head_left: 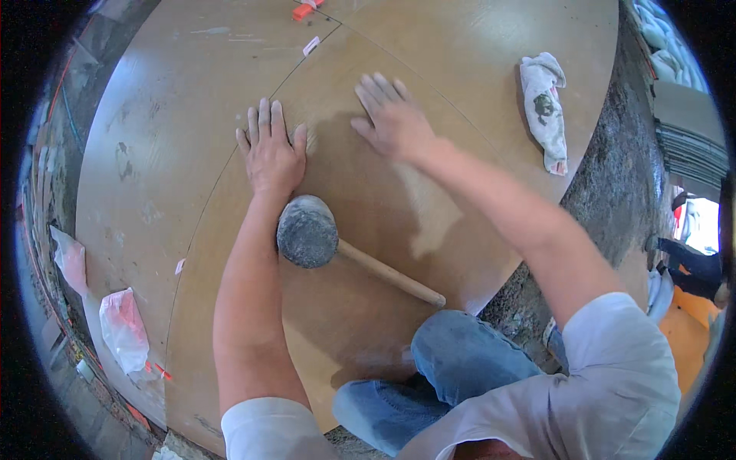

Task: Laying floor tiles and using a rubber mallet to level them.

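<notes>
My left hand (273,157) lies flat with fingers spread on a tan floor tile (322,322), its fingertips close to the seam between two tiles. To its right, my right hand (393,119) is stretched out over the same tile, fingers apart and holding nothing; I cannot tell whether its palm touches the surface. A rubber mallet (308,232) with a dark grey head and a wooden handle rests on the tile beside my left forearm. The handle points toward my bent knee.
A stained white cloth (545,111) lies at the far right. Two plastic bags with pinkish contents (124,330) (70,261) are at the left. Orange clips (304,11) and a small white spacer (310,46) sit along the seams. Rough grey mortar (613,161) borders the tiles at right.
</notes>
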A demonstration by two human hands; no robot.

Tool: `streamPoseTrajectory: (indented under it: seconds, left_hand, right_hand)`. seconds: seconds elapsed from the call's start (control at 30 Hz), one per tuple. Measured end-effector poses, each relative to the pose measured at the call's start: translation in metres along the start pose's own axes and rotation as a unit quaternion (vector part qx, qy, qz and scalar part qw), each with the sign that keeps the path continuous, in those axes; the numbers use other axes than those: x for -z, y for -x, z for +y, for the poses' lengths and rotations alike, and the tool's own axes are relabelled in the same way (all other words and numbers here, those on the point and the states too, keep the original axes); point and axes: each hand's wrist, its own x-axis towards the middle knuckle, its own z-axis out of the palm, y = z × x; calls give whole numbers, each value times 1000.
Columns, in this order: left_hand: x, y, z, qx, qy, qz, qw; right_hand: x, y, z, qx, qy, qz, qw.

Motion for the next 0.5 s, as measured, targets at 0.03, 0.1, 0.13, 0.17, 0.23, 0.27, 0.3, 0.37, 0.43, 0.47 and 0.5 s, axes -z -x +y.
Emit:
streamPoseTrajectory:
  seconds: [0.03,0.1,0.13,0.17,0.23,0.27,0.3,0.37,0.43,0.47,0.5]
  left_hand:
    - [0,0,1,4,6,-9,1000]
    - [-3,1,0,26,4,-3,1000]
    - [-3,2,-2,47,4,3,999]
    - [-2,1,-2,51,1,3,999]
    - [-1,0,-2,72,-5,-5,997]
    - [-1,-1,-3,74,-7,-7,997]
    - [0,-2,-3,79,-1,-4,997]
    - [-3,-4,-1,78,11,2,997]
    - [-4,-6,4,90,22,-2,996]
    - [-5,-6,0,88,20,-3,996]
    - [-6,-1,-6,94,14,-3,995]
  right_hand:
    - [-5,-24,11,3,10,-38,999]
    - [-13,-62,17,5,27,-20,999]
    - [-16,-77,17,5,45,-2,999]
    - [-17,-90,17,8,42,-2,999]
    - [-19,-108,15,-9,39,-7,999]
    - [-20,-112,14,-8,37,-9,999]
    - [-19,-114,14,-9,32,8,999]
    - [-17,-113,16,-14,33,26,999]
    - [-12,-110,19,-2,82,70,994]
    - [-9,-97,10,-4,80,71,994]
    - [-5,-68,-12,-32,-72,53,995]
